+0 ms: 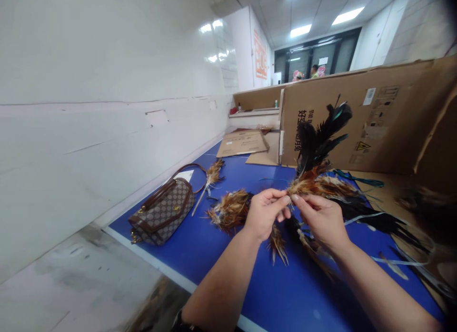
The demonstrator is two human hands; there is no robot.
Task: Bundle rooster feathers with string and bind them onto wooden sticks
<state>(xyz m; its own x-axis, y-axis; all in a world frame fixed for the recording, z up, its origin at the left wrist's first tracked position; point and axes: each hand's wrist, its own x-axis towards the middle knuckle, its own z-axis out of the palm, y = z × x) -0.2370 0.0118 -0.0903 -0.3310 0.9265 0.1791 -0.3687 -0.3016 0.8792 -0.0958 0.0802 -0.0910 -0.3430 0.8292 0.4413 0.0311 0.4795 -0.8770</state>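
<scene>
My left hand and my right hand meet over the blue tabletop, fingertips pinched close together. Between them is the base of a feather bunch, brown near my fingers and glossy black toward its raised tip. The exact spot held is hidden by my fingers. Just left of my left hand lies a pile of brown feathers. A small brown tuft rests below that hand. More black feathers spread out to the right, beside a pale ribbon.
A brown patterned handbag sits at the table's left, with a feather stick beside it. Behind stands a large cardboard box, with flat cardboard to its left. Scissors seem to lie at far right. A white wall borders the left.
</scene>
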